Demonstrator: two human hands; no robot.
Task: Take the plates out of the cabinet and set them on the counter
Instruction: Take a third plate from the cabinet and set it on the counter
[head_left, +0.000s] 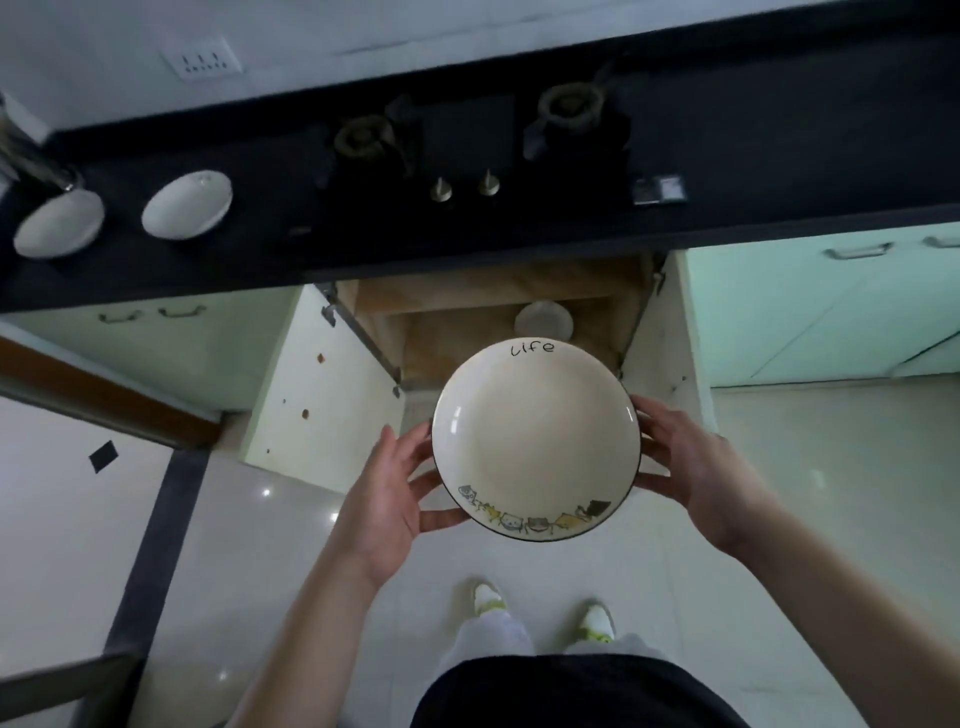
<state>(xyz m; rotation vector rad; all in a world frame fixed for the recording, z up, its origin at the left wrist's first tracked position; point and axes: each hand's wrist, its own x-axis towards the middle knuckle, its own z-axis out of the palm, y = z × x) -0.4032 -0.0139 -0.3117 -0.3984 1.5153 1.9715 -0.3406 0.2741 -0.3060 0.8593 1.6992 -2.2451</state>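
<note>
I hold a cream plate (535, 441) with a dark rim, the word "life" and a row of cartoon cats, level in front of the open cabinet (498, 332). My left hand (387, 493) grips its left edge from below. Opposite it, my right hand (691, 467) grips the right edge. Inside the cabinet, on its wooden floor, sits one more pale plate (543, 319). Two white plates (187, 204) (58, 224) rest on the black counter (156, 265) at the left.
A gas hob (467, 150) with two burners and two knobs fills the counter's middle. Both white cabinet doors (322, 395) (675, 332) stand swung out. A small dark box (658, 188) lies right of the hob. Tiled floor and my feet (540, 608) are below.
</note>
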